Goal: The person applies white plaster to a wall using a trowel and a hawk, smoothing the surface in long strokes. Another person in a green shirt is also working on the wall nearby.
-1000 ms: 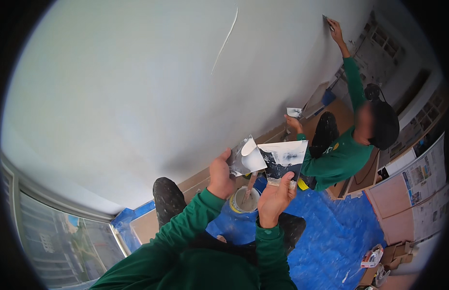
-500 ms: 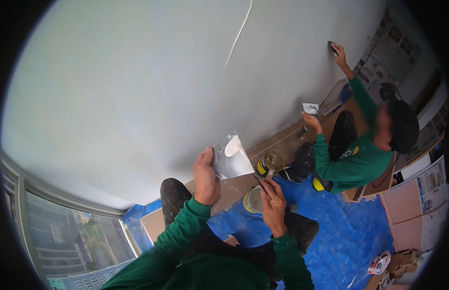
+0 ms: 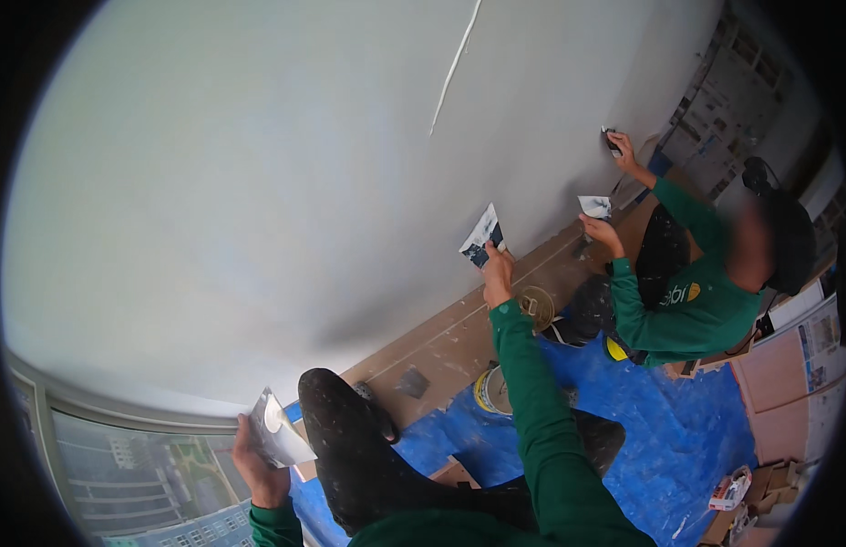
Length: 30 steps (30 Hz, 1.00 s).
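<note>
My left hand, low at the left by the window, grips a metal filler plate with a white blob of filler on it. My right hand reaches forward, closed round a broad putty knife; its blade is smeared with white. The blade is close to the pale grey wall; whether it touches I cannot tell. Higher up the wall runs a thin raised white line of filler.
At right, a crouching co-worker in a green sweater holds a dark spreader at the wall and a white-smeared plate. A tin stands beyond my knees on blue sheeting. Brown covering lines the wall base. A window is left.
My hands have parted: the left went down and left with the plate, the right up and forward to the wall with the putty knife. The co-worker's spreader moved lower on the wall.
</note>
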{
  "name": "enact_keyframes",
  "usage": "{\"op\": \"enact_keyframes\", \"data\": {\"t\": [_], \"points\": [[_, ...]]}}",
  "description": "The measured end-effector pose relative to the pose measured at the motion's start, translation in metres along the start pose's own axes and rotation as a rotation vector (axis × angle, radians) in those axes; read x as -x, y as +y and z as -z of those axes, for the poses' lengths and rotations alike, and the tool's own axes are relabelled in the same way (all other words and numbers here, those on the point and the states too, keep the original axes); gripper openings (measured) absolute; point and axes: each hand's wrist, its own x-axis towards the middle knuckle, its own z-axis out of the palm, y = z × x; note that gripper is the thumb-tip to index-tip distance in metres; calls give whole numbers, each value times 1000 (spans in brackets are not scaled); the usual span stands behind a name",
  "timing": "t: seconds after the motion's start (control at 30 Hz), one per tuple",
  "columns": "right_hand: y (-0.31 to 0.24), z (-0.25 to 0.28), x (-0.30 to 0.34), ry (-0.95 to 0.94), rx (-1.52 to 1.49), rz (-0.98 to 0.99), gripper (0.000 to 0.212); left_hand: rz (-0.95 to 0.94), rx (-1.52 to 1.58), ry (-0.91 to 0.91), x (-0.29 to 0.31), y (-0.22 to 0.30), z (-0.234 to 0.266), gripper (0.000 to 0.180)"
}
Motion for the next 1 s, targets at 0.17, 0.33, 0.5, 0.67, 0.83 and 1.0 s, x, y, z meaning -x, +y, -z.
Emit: {"op": "enact_keyframes", "data": {"t": [0.17, 0.33, 0.5, 0.67, 0.83, 1.0], "points": [[15, -63, 29, 103, -165, -69, 35, -3, 43, 124, 22, 5, 3, 34], [133, -130, 135, 53, 156, 305, 42, 122, 68, -12, -5, -31, -13, 36], [106, -35, 153, -157, -93, -108, 28, 250, 170, -208, -44, -58, -58, 37], [-15, 76, 212, -50, -402, -78, 46, 215, 101, -377, -81, -116, -112, 32], [-62, 93, 269, -34, -656, -27, 40, 215, 148, -605, -55, -151, -173, 34], [-56, 87, 277, 162, -610, 130, 34, 283, 196, -691, 1, -183, -211, 31]]}}
